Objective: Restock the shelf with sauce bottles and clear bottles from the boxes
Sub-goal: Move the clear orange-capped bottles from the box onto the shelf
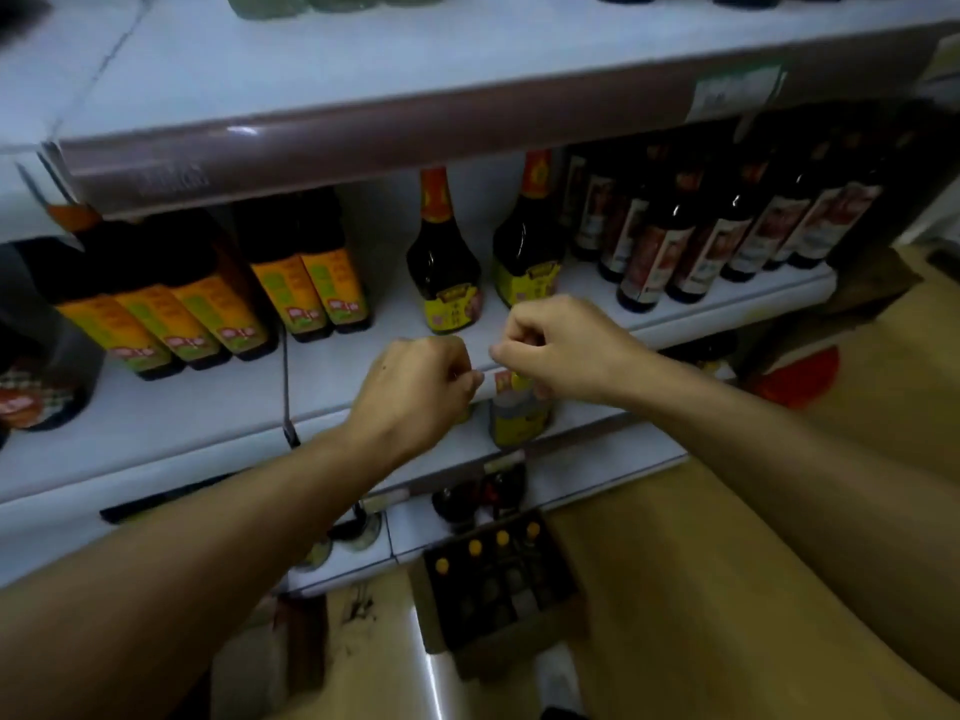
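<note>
At frame centre, the right hand [558, 345] pinches the top of a yellow-labelled sauce bottle [519, 415] just beneath it; the left hand [415, 387], beside the bottle's left, has curled fingers; what it holds I cannot tell.

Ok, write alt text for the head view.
Both hands, left and right, curl around the tops of sauce bottles at the front edge of a white shelf. More dark bottles stand behind; a box of bottles sits on the floor.

Nothing legible here: the yellow labels on the sauce bottles [450, 304], the orange-labelled bottles [202, 324] and the price tag [735, 93] on the shelf edge [363, 142] are all blurred beyond reading.
</note>
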